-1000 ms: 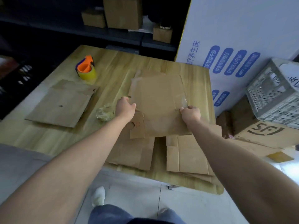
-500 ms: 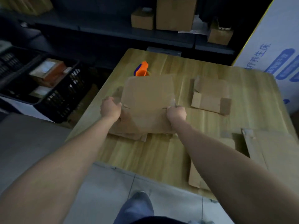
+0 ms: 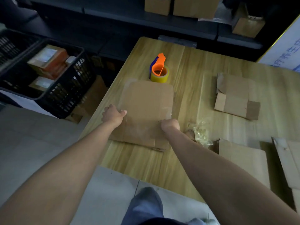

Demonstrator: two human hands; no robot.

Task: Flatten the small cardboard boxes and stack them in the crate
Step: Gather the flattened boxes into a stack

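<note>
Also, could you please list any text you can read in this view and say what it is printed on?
"养生" in blue, part of a longer line cut off by the frame edge, on the white carton at the far right.
White labels on the boxes in the black crate: too blurred to read.
Flattened cardboard, tape roll: no print visible.

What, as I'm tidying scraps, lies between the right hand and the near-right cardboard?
Head view: a crumpled clear plastic wad, between the right hand and that cardboard.
</note>
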